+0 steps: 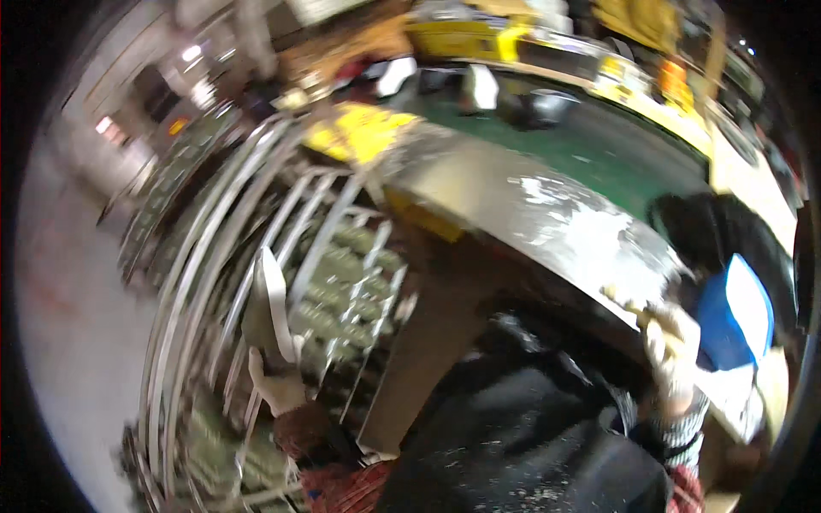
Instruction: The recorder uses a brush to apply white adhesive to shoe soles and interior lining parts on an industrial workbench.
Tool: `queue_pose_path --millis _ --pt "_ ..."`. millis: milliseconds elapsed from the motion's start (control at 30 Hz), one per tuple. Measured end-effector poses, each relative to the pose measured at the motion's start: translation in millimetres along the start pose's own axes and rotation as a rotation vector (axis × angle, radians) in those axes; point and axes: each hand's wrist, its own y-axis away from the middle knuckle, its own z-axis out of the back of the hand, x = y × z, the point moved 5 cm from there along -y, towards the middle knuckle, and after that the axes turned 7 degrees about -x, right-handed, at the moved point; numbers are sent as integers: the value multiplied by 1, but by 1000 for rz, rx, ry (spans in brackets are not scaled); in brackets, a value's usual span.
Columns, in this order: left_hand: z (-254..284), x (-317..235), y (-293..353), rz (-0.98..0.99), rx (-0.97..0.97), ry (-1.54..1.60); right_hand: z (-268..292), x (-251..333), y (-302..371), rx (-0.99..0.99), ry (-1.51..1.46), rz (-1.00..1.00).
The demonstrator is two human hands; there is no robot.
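My left hand (275, 385) is closed around the lower end of a dark olive shoe (267, 316) with a pale sole, tilted with its other end upward. It is over the metal rack on the left. On the right, my right hand (672, 346) is wrapped round a light brown, stick-like tool (637, 312), which points toward the metal worktop (505, 192). Blur hides the tool's far end. Close to that hand stands a blue container (737, 316) with something white inside.
The rack (184, 316) of bent metal bars carries several olive shoes (338, 274). Behind the worktop runs a green belt (590, 158) with pale shoe-like pieces (481, 88) and a dark bowl (547, 107). A black apron (530, 427) covers my lap.
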Motion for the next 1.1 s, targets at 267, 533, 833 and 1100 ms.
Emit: queue_pose_path --millis 267,533,833,1100 --pt "-240 164 127 1026 614 343 218 -48 41 -977 473 150" --pt "-282 246 219 1431 817 151 226 -85 52 -724 448 -317" --pt "-196 256 224 1753 616 -248 139 -7 37 -566 94 -136" --pt "-171 291 209 1899 709 28 -35 -84 -85 -285 -450 -247"
